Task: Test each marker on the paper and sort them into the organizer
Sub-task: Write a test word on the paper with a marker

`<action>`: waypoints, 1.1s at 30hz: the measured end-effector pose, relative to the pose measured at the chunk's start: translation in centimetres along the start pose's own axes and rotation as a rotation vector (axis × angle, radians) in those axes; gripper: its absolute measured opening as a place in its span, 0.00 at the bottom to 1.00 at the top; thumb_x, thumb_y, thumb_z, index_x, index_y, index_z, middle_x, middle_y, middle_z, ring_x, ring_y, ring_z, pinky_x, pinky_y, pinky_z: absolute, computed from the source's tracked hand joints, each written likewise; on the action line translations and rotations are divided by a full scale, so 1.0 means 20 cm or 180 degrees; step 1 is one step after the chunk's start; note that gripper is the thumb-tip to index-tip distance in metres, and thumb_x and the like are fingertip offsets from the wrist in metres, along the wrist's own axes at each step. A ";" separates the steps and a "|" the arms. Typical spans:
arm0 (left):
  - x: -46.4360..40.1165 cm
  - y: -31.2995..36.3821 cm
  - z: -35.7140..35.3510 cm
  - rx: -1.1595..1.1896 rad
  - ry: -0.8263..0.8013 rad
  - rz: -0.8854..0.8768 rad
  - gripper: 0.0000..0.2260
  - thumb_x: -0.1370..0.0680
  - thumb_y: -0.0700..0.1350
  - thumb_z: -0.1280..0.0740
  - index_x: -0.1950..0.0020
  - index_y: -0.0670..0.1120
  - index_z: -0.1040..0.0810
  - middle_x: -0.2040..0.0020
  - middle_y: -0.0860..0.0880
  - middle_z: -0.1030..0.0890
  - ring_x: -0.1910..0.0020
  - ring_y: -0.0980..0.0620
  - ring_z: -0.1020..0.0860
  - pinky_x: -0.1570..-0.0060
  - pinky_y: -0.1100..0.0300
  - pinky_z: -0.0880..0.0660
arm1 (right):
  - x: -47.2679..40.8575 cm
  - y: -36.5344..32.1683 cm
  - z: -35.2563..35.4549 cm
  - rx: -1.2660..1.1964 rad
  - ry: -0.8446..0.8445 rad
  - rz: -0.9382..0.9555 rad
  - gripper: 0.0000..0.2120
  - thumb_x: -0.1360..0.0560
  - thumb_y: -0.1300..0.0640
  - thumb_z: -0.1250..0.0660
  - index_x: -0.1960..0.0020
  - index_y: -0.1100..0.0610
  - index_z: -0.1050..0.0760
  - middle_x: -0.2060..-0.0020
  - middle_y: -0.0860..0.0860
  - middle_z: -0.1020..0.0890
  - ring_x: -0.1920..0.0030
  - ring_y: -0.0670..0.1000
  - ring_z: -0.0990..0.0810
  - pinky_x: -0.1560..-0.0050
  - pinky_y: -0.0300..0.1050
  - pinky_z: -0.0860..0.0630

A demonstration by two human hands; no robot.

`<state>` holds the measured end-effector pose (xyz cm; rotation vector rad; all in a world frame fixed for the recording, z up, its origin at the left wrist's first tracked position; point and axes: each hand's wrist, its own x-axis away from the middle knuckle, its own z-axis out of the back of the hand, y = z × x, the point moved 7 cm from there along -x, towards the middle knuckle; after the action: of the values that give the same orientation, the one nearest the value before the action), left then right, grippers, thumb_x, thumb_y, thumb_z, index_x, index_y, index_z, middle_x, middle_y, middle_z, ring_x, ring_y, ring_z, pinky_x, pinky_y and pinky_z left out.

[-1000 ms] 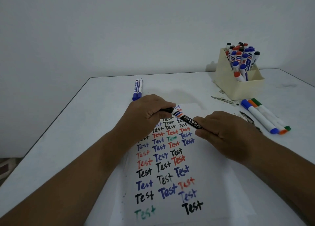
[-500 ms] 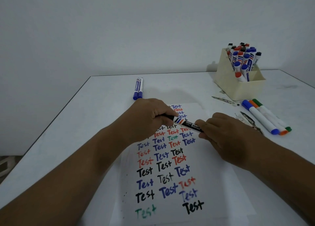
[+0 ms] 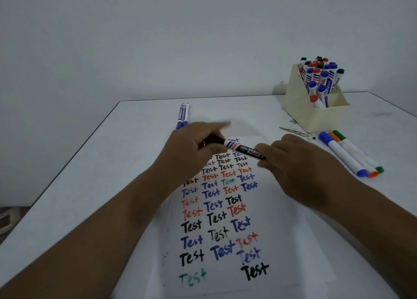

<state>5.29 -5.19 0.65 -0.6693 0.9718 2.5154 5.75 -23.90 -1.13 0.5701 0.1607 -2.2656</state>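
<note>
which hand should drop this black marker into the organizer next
Right. The right hand already grips the black marker by its barrel end, and the organizer stands on the right side of the table. The left hand holds only the cap end, farther away.

The paper [image 3: 259, 213] looks thin and matt. Right of it, the cream organizer [image 3: 320, 116] appears smooth matt plastic. Above it, the black marker [image 3: 246, 149] shows glossy plastic.

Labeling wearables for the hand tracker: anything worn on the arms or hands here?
Both forearms are bare, no sleeves in view, no gloves or watch. The left hand shows a thin gold-coloured ring on one finger. The right hand shows nothing worn.
</note>
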 end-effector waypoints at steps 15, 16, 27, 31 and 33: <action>0.07 -0.25 -0.20 -0.0920 -0.1681 0.0555 0.42 0.31 0.75 0.40 0.22 0.61 0.47 0.21 0.61 0.50 0.23 0.61 0.57 0.26 0.51 0.51 | 0.06 0.03 -0.02 -0.4210 0.0309 -0.1877 0.04 0.19 0.56 0.37 0.45 0.55 0.26 0.57 0.53 0.13 0.55 0.55 0.15 0.54 0.48 0.19; 0.07 -0.25 -0.22 -0.1009 -0.1799 0.0528 0.42 0.31 0.76 0.40 0.22 0.61 0.48 0.21 0.61 0.52 0.23 0.61 0.59 0.26 0.51 0.53 | 0.07 0.03 -0.05 -0.4481 0.0278 -0.2004 0.04 0.19 0.60 0.37 0.45 0.58 0.27 0.57 0.56 0.13 0.54 0.57 0.14 0.54 0.48 0.19; 0.09 -0.28 -0.27 -0.1278 -0.2149 0.0460 0.40 0.29 0.76 0.45 0.22 0.62 0.51 0.21 0.58 0.52 0.22 0.57 0.53 0.27 0.56 0.55 | 0.11 -0.01 -0.12 -0.3715 -0.0162 -0.1882 0.12 0.27 0.62 0.24 0.50 0.54 0.25 0.62 0.58 0.19 0.64 0.52 0.19 0.59 0.46 0.17; 0.09 -0.27 -0.27 -0.1284 -0.2169 0.0467 0.40 0.29 0.76 0.45 0.22 0.61 0.51 0.21 0.57 0.52 0.22 0.57 0.53 0.27 0.56 0.55 | 0.10 -0.01 -0.12 -0.3415 -0.0180 -0.1719 0.12 0.27 0.59 0.24 0.51 0.50 0.26 0.65 0.54 0.21 0.66 0.48 0.22 0.61 0.43 0.19; 0.09 -0.27 -0.27 -0.1294 -0.2174 0.0470 0.40 0.30 0.76 0.45 0.22 0.61 0.51 0.20 0.57 0.52 0.22 0.57 0.53 0.26 0.55 0.55 | 0.10 -0.01 -0.12 -0.3313 -0.0254 -0.1654 0.12 0.27 0.57 0.24 0.51 0.47 0.26 0.67 0.47 0.21 0.65 0.46 0.24 0.61 0.42 0.21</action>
<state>7.95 -4.88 -6.63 0.1904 0.2762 2.7809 5.20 -24.41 -4.29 -0.1473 1.4695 -2.2603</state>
